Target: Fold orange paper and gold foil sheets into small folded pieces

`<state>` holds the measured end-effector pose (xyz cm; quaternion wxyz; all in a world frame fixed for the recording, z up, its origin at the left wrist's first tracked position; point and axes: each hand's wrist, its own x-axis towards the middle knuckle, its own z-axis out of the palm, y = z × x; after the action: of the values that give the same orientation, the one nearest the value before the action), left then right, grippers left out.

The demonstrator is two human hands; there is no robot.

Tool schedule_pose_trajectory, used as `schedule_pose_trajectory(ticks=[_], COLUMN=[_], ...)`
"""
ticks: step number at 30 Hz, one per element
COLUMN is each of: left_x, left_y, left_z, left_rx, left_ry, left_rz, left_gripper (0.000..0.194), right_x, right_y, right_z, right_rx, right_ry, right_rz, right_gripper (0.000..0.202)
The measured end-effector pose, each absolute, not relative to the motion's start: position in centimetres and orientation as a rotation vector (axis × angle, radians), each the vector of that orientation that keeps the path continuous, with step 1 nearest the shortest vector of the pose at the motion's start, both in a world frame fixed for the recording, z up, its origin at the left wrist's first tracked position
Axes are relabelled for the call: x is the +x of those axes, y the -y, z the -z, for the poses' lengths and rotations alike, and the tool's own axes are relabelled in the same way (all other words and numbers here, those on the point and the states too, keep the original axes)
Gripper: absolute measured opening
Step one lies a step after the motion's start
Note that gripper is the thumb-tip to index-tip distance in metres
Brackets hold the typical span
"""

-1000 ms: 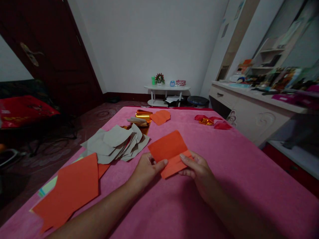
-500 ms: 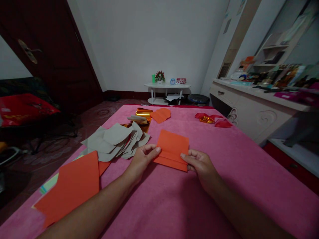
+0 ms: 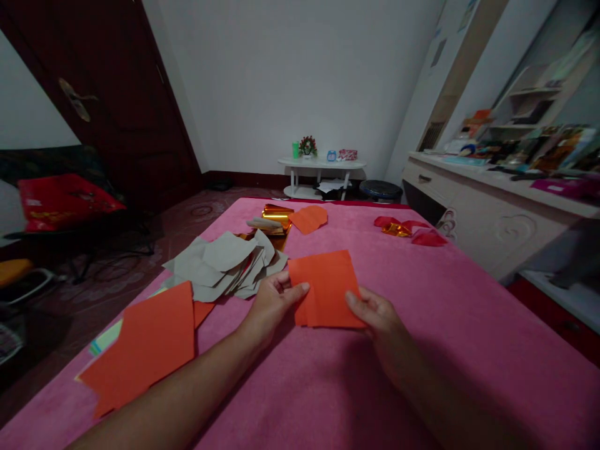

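Note:
A folded orange paper (image 3: 330,290) is held up over the pink cloth (image 3: 300,387), creased near its left side. My left hand (image 3: 276,300) pinches its left edge with the thumb on the front. At the right edge my right hand (image 3: 375,309) grips it, thumb also in front and fingers mostly behind. A pile of grey paper pieces (image 3: 225,259) lies beyond my left hand. Larger orange sheets (image 3: 145,344) rest beside my left forearm. A rounded orange piece (image 3: 309,219) lies farther back.
Gold foil (image 3: 277,215) lies at the back of the cloth, and red pieces (image 3: 427,236) with gold foil at the back right. Beyond stand a small white table (image 3: 323,164) and, on the right, a cluttered dresser (image 3: 492,219).
The orange paper has been turned, so its crease runs up and down at the left instead of along the bottom. Both hands still hold it. The view has shifted slightly left.

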<state>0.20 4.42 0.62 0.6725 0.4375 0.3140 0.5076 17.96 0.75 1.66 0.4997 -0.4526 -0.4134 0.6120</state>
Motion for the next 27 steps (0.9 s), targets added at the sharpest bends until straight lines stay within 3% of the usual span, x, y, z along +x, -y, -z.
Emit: schedule_pose_trajectory(ticks=[8, 13, 20, 27], left_x=[-0.5, -0.1, -0.1, 0.0], left_y=[-4.2, -3.8, -3.4, -3.8], left_z=[-1.7, -1.4, -1.5, -1.2], left_rx=[1.195, 1.113, 0.983, 1.049], left_ry=[-0.785, -0.759, -0.611, -0.797], left_rz=[-0.689, -0.721, -0.663, -0.855], left_gripper=[0.026, 0.034, 0.031, 0.034], right_x=[19.6, 19.2, 18.6, 18.5], right_y=[-2.4, -2.1, -1.8, -1.7], right_z=[-2.0, -1.6, -1.5, -1.4], right_rx=[-1.145, -1.167, -1.163, -1.141], right_ry=[1.160, 1.136, 1.060, 1.063], right_rz=[-1.493, -1.391, -1.113, -1.183], right_gripper=[0.039, 0.031, 0.033, 0.036])
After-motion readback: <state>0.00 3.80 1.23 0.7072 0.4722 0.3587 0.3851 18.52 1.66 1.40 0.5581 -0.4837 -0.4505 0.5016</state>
